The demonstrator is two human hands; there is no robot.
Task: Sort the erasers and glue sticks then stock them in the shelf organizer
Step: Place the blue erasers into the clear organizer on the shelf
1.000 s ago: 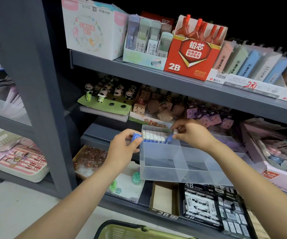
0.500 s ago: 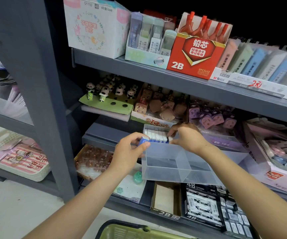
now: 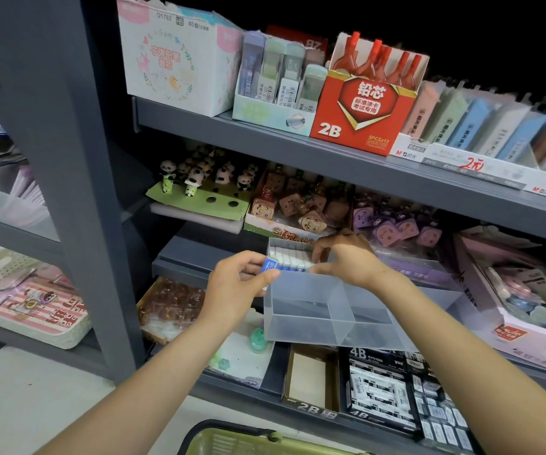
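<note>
A clear plastic shelf organizer with divided compartments juts out from the middle shelf. Its back-left compartment holds a row of white and blue erasers. My left hand pinches a blue-sleeved eraser at the organizer's left rim. My right hand reaches over the back compartment, fingertips curled down on the row of erasers. The front compartments hold nothing. No glue sticks are identifiable.
Grey shelves hold a red 2B lead box, panda figures, character erasers and 4B eraser boxes. A green basket sits below at the frame's bottom. A grey upright post stands to the left.
My right hand has moved left and down onto the eraser row. My left hand stays at the organizer's left rim with the blue eraser.
</note>
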